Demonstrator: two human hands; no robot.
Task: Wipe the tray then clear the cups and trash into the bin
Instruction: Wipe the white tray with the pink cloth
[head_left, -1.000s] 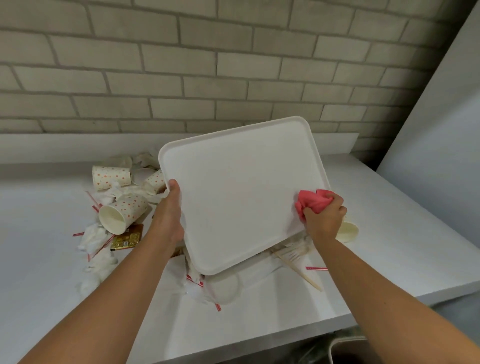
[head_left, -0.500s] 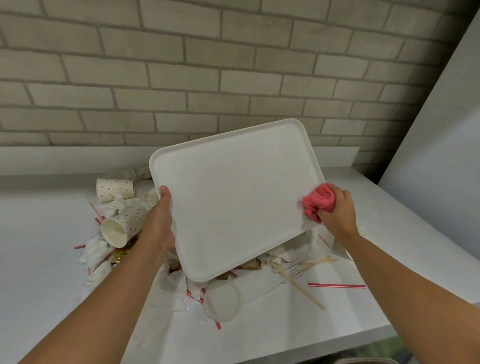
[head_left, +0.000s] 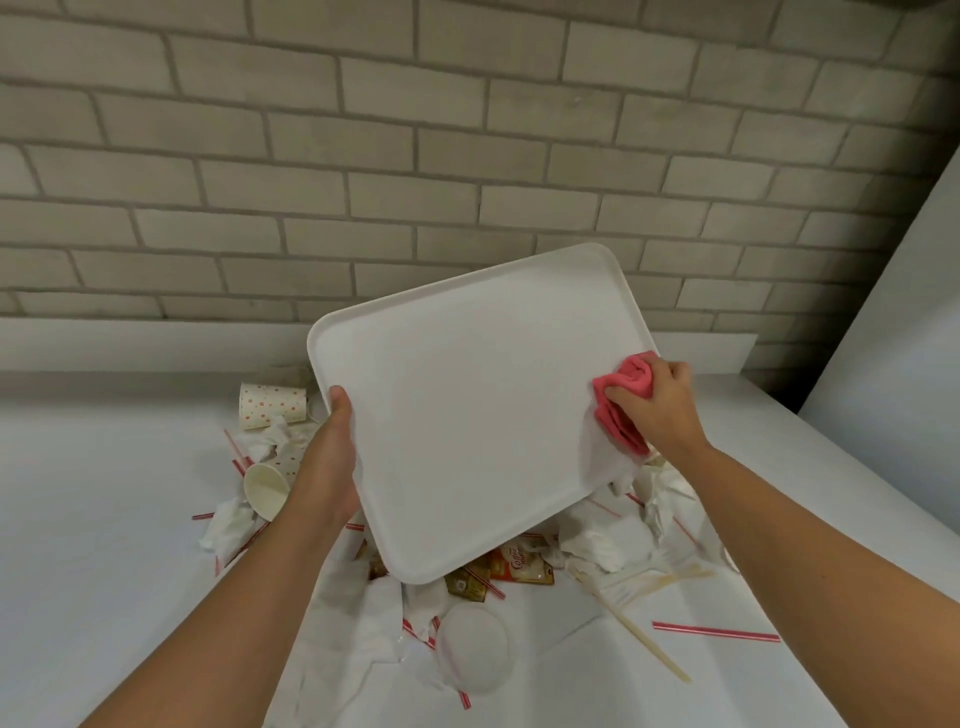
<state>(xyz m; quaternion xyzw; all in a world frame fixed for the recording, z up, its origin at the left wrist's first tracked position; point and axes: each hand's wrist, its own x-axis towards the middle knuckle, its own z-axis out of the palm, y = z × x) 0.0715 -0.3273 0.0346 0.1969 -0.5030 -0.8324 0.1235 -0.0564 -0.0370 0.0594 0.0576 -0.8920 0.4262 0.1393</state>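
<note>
Head view, wiping stage. My left hand (head_left: 332, 457) grips the left edge of the tray (head_left: 467, 415), thumb over the rim. It holds the tray tilted in the air above the middle of the worktop (head_left: 104, 545), face turned to the camera. My right hand (head_left: 662, 410) is clenched round a bunched red cloth (head_left: 621, 402) and presses it on the tray's face at the right edge.

Compared with the frames of the past second, the cloth has crept from the rim near the lower right corner inward onto the face. The left grip is unchanged and the tray has stayed aloft. A faint smear below the cloth may be moisture; I cannot be sure. I judge the wipe to be under way, with only the right margin covered so far.

Cups (head_left: 270, 405) lie tipped on the worktop left of the tray. Trash (head_left: 597, 548) spreads beneath and right of the tray toward the front edge: napkins (head_left: 228, 525), straws (head_left: 717, 632), sachets (head_left: 519, 564), a lid (head_left: 472, 649) and a wooden stick (head_left: 641, 642). None of it looks cleared. No bin shows, so the second stage is not yet begun.
</note>
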